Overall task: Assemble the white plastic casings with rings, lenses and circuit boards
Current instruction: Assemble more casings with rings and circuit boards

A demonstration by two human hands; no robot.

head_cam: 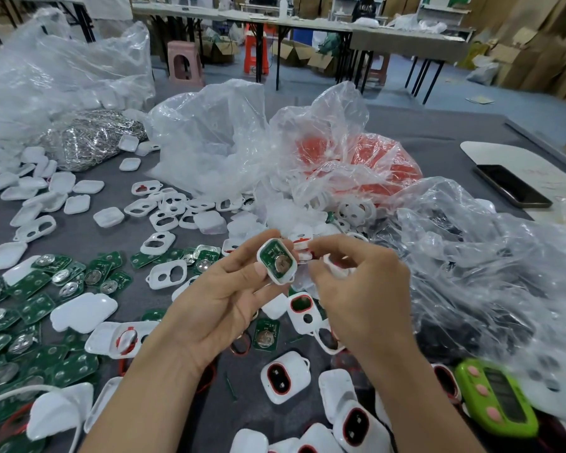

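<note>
My left hand point(229, 289) holds a white casing half point(277, 265) between thumb and fingers, with a green circuit board and its coin cell seated inside, facing me. Just to its right, my right hand point(363, 282) has its fingers curled around another white casing piece point(332, 268), mostly hidden by the fingers. Loose green circuit boards point(33, 308) lie on the left of the grey table. Empty white casing fronts with holes point(167, 273) are scattered in the middle. Finished casings with red rings point(283, 377) lie near the front edge.
Clear plastic bags point(209, 138) of white and red parts stand behind the hands, and another bag point(490, 276) sprawls on the right. A green timer point(495, 398) lies at the lower right, a phone point(512, 186) at the far right, a bag of metal clips point(92, 138) at the back left.
</note>
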